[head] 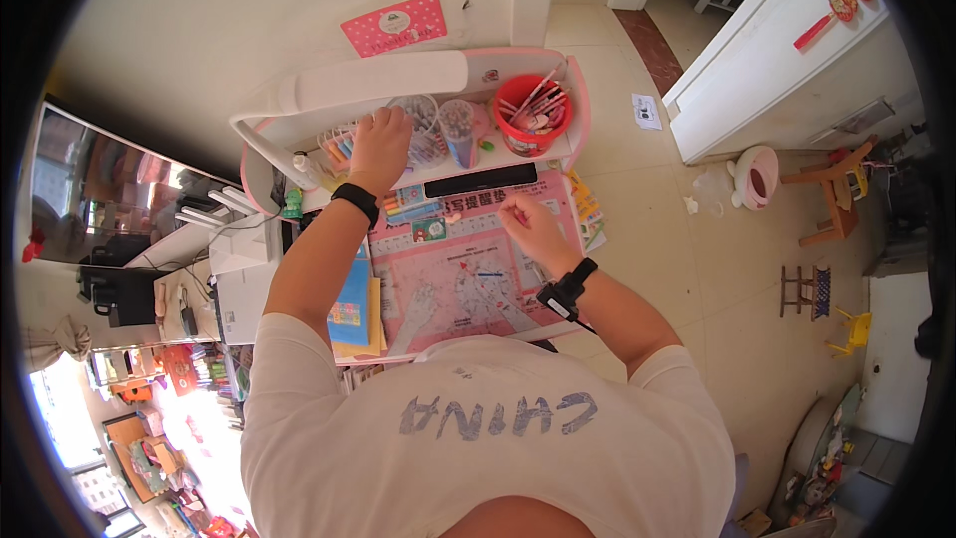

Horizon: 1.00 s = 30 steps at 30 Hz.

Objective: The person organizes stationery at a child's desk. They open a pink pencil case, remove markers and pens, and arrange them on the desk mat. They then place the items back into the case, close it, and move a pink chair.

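My left hand (382, 142) is over the desk shelf, between a rack of colored markers (337, 146) and a clear container (424, 119) of pens. Its fingertips point away from me, and what they touch is hidden. Right of the container stands a slim cup of pens (458, 136), then a red bucket (532, 136) with pencils and small items. Above the pink desk mat (448, 291), my right hand (536, 230) has its fingers curled in; a bit of pink shows at them, too small to identify. Flat marker packs (411, 208) and a small green card (429, 230) lie near the shelf.
A white lamp arm (373, 73) spans the shelf's back. Blue and yellow folders (351, 306) lie at the mat's left. Beyond them are a white box (243, 246) and a monitor (112, 187). Right of the desk, a wooden chair (838, 190) stands on the tiled floor.
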Available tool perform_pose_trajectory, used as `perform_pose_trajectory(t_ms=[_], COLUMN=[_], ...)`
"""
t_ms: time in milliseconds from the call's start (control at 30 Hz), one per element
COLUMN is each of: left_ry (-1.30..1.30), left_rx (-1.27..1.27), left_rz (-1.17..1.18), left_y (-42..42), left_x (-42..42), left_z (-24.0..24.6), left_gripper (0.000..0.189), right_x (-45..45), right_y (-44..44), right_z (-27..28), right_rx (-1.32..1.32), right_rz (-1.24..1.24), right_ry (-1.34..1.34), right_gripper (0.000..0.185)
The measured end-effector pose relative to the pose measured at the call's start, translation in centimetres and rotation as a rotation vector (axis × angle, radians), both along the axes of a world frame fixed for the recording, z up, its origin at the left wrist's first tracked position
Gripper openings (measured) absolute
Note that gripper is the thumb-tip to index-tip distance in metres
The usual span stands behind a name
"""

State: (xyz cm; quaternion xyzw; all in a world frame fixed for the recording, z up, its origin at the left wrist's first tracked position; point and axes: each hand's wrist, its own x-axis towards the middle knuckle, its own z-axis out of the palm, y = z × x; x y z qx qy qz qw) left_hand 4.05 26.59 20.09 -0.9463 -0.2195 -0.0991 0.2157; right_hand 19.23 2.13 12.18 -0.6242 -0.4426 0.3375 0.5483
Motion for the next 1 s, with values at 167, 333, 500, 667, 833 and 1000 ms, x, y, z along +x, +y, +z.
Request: perform_pose_trajectory(t_ms=[167, 333, 500, 667, 833, 1000], left_ry=[0.253, 0.024, -0.195, -0.149, -0.257, -0.388], left_rx=[-0.098, 0.074, -0.084, -0.519, -0.170, -0.374], left_rz=[-0.004, -0.226, -0.126, -0.018, -0.237, -0.297], left_y=[0.7, 0.7, 0.4, 0.9, -0.5, -3.5], left_x=[2.1, 1.2, -0.8, -1.1, -1.0, -0.8], left_z=[-1.6, -1.2, -1.3, -2.5, -2.0, -3.0], left_gripper=[0.035, 0.041, 0.054, 0.069, 0.060, 0.053], right_x=[0.4, 1.5, 4.1, 6.9, 9.7, 14.5], right_y=[-1.3, -1.8, -0.4, 3.5, 7.5, 9.7], right_z=[-0.4, -1.6, -1.9, 0.3, 3.2, 4.3], right_rx=[-0.039, -0.068, 0.088, 0.164, 0.125, 0.061], right_rz=[-0.049, -0.131, -0.399, -0.419, -0.404, -0.625], right_ry=[0.021, 0.035, -0.151, -0.091, -0.423, -0.359], right_gripper=[0.011, 0.012, 0.022, 0.025, 0.017, 0.016])
